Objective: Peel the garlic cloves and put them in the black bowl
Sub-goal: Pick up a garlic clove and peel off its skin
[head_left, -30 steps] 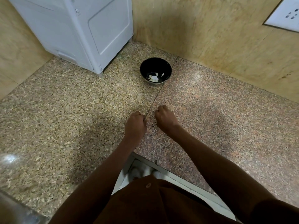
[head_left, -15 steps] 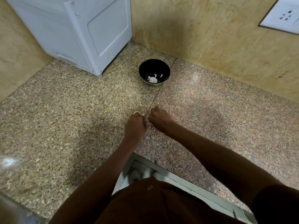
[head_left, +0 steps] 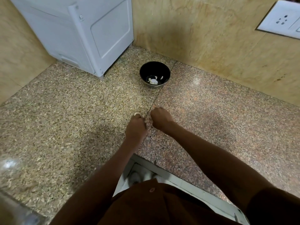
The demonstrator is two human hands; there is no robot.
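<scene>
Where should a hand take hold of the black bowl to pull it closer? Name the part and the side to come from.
Grip the black bowl by its near rim, coming from the front and above: thumb inside, fingers outside. It stands upright with its mouth open, and the white appliance and the wall crowd its far sides. The right hand is probably the handier; the left hand holds a garlic clove.

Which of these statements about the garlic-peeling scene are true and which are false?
1. The black bowl already holds some white pieces. True.
2. The bowl stands between the two hands. False: it stands beyond them, nearer the wall.
3. The left hand holds a pale clove at its fingertips. True.
4. The right hand rests inside the bowl. False: it is over the counter, beside the left hand.
</scene>
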